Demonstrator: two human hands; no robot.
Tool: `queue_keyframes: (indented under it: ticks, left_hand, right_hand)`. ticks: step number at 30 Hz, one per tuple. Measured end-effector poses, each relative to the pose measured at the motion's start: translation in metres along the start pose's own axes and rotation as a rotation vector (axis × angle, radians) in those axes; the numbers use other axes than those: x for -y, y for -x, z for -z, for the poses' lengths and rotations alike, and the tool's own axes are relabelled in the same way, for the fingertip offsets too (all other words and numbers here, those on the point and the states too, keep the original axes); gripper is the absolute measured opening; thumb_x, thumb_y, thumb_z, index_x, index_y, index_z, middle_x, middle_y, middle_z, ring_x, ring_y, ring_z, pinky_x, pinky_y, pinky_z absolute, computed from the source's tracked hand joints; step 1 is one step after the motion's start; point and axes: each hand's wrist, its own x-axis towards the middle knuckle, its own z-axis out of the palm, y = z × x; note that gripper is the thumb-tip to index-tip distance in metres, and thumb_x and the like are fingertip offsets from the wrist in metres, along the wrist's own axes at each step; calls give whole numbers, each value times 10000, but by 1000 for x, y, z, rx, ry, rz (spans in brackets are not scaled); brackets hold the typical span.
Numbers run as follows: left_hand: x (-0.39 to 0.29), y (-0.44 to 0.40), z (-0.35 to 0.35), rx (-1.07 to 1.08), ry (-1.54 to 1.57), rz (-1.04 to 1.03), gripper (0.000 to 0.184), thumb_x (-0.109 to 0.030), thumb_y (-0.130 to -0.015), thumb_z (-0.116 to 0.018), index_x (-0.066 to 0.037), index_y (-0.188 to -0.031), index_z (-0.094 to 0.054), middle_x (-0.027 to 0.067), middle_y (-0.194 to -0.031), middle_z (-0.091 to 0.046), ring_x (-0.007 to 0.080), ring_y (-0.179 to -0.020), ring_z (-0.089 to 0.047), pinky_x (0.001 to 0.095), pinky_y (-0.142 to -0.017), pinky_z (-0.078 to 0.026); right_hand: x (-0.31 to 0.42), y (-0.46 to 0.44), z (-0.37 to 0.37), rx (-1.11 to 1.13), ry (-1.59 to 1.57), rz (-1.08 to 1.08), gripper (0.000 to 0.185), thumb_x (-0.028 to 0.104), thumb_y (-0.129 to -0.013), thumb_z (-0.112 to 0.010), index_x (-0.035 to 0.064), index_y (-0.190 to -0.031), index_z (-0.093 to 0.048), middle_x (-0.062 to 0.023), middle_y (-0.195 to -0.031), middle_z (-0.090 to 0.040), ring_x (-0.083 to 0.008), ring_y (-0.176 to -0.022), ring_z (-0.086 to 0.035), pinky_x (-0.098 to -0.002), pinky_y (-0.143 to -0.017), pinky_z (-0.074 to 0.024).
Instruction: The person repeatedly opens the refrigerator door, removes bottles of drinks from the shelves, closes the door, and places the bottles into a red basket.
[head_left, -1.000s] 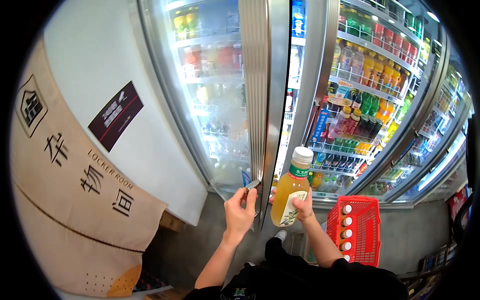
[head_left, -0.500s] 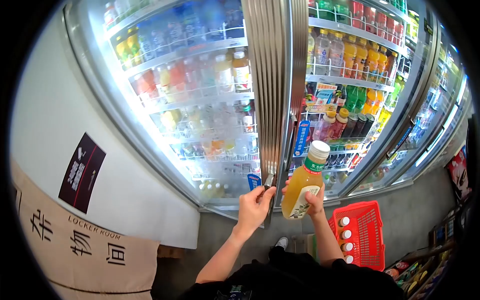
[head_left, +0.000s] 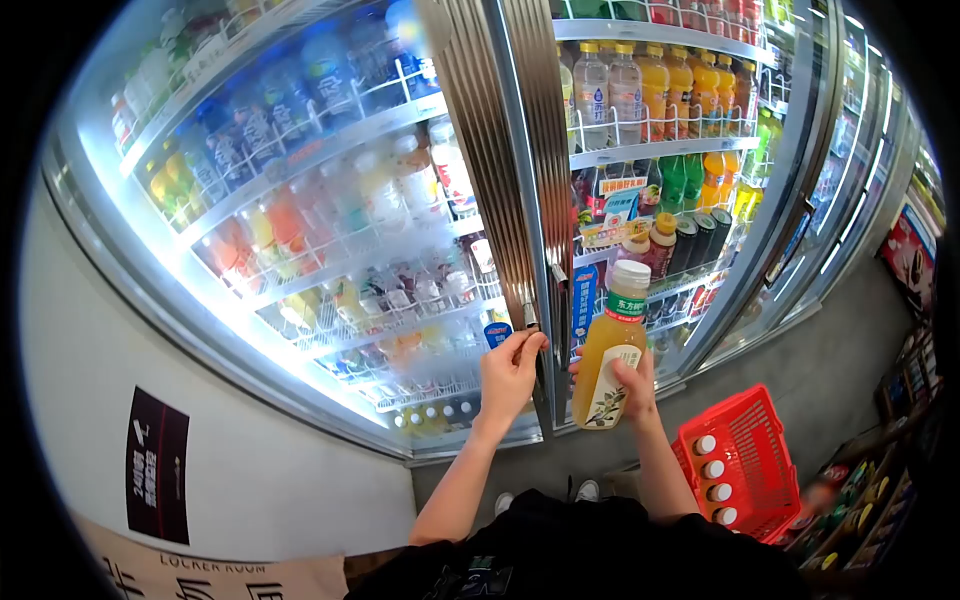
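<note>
My left hand (head_left: 510, 380) has its thumb and fingers closed at the handle (head_left: 530, 318) on the edge of the left glass cooler door. Behind that partly fogged glass stand shelves of drinks. My right hand (head_left: 635, 385) is wrapped round a bottle of yellow drink (head_left: 604, 365), held slightly tilted before the coolers. The bottle has a white cap, a green neck band and a pale label with a plant picture; its far side and some fingers are hidden. Low on the right sits a red plastic basket (head_left: 790, 470), with several white-capped bottles (head_left: 712, 469) along its left side.
A second cooler door (head_left: 690, 365) stands to the right, with drinks (head_left: 652, 90) on its shelves. A white wall with a dark sign (head_left: 158, 465) is at the left, above a beige curtain (head_left: 230, 578). Packed shelves (head_left: 850, 510) fill the lower right.
The view has turned, bringing the coolers lower and leftward. My left hand stays at the door handle, and the left door now appears closer to its frame. The bottle remains in my right hand.
</note>
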Motion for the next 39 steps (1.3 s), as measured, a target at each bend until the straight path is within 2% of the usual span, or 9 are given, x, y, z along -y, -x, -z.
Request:
queue_keyframes:
  ticks: [3,7,11,18,19,24,31,35,39]
  left_hand:
    - [9,-20,0,58,32,-28,251,-188,-942,-588,36,-866,-675,-28,-662,-593,7,-573,-396,201,-496,-306]
    - [22,-38,7,158,123,-3,235,-175,-939,-598,46,-921,-677,4,-746,-657,7,-635,-486,183,-536,-365]
    - [8,-51,21,223,-88,-88,209,-167,-902,-639,30,-963,-672,75,-603,-601,111,-546,-547,275,-534,-449]
    - [-34,-41,26,132,-98,-344,123,-103,-897,-624,9,-947,-620,99,-873,-642,205,-763,-630,298,-618,-510]
    - [-31,-42,23,256,-48,-367,135,-71,-923,-574,37,-990,-619,82,-885,-641,133,-759,-607,239,-619,-512]
    - [-63,-38,-22,965,113,-236,263,-83,-904,-604,31,-1139,-570,87,-940,-641,124,-835,-603,252,-666,-519]
    - [-80,-10,-119,1218,247,-303,393,-68,-813,-719,30,-1152,-546,101,-974,-654,150,-876,-646,278,-702,-554]
    - [-85,8,-176,1267,266,-341,327,-49,-821,-709,36,-1093,-547,108,-954,-654,151,-874,-659,280,-756,-554]
    - [-76,28,-232,1281,230,-413,350,-37,-794,-718,22,-1099,-557,146,-980,-664,201,-903,-680,308,-768,-562]
  right_hand:
    - [-6,-8,-11,-22,82,24,574,286,-805,-690,-30,-1225,-459,-184,-1034,-638,-282,-871,-682,-383,-744,-567]
    - [-10,-7,-33,-99,234,-30,565,253,-792,-716,0,-1232,-468,-112,-1049,-621,-207,-933,-652,-339,-819,-520]
    - [-20,1,-45,-156,432,2,594,256,-757,-757,15,-1233,-494,-89,-1052,-631,-168,-976,-606,-328,-870,-473]
    - [0,46,-54,-210,843,16,732,293,-680,-830,1,-1251,-477,-145,-1049,-661,-216,-964,-640,-347,-878,-491]
    - [-1,53,-50,-282,848,23,732,293,-680,-830,1,-1251,-477,-145,-1049,-661,-216,-964,-640,-347,-878,-491]
    - [17,92,-26,-383,883,54,682,276,-694,-820,20,-1231,-487,-149,-1006,-681,-234,-913,-668,-349,-824,-520]
    - [53,144,21,-632,852,-22,683,250,-684,-827,29,-1234,-489,-130,-1000,-674,-215,-914,-657,-351,-827,-519]
    - [72,166,52,-738,818,-6,683,244,-690,-826,35,-1248,-492,-130,-1096,-621,-218,-1045,-601,-350,-904,-480]
    - [80,185,111,-845,1136,-11,724,238,-643,-841,86,-1264,-500,-147,-1224,-546,-323,-1211,-472,-416,-1015,-407]
